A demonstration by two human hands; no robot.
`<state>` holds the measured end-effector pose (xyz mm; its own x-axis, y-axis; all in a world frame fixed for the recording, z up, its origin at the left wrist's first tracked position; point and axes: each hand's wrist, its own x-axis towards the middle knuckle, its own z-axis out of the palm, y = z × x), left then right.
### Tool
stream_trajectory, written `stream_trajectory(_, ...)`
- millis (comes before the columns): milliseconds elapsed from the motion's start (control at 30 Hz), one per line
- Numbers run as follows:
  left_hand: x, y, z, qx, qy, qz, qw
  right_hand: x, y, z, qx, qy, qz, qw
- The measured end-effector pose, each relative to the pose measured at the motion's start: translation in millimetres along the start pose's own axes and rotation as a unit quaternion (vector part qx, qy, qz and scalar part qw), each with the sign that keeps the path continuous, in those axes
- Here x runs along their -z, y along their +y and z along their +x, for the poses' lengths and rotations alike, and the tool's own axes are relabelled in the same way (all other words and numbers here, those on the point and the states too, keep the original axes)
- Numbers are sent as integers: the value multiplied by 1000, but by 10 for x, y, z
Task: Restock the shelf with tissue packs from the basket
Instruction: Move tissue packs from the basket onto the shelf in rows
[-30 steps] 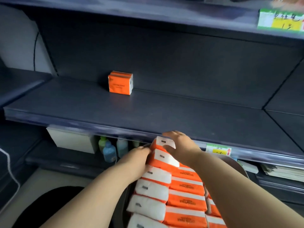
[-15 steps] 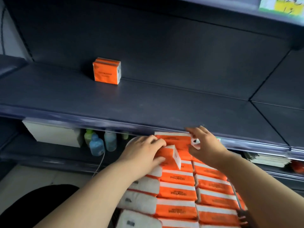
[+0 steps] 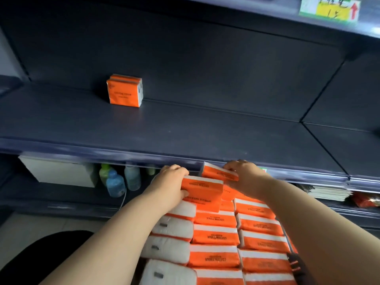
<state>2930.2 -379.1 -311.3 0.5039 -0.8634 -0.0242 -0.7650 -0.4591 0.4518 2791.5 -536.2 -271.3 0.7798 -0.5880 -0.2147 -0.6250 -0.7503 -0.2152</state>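
Early stage: shelf (image 3: 185,136) holds just one orange bundle (image 3: 124,91) at back left, while the basket (image 3: 296,264) below the front edge is packed with tissue packs (image 3: 213,235). Left hand (image 3: 170,182) grips left pack (image 3: 202,187) by its left end; right hand (image 3: 244,173) pinches right pack (image 3: 218,173). Both packs sit just above the stack, below the shelf lip, not yet shelved

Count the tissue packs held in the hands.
2. Lower pack in the left hand, over the basket stack; upper pack in the right hand, at the shelf edge. A third may be hidden beneath.
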Motion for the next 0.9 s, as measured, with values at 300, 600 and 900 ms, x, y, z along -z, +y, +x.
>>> stream_trajectory(300,289,-12,32,-58,98,-135,984,481,22,86,-2,109,167,980)
stream_trajectory(600,917,-431,150,1,209,-215,954,768,-526,614,22,156,211,965)
stream_trajectory(900,1217,-1137,315,65,236,-239,940,747,-1263,1290,60,124,157,978)
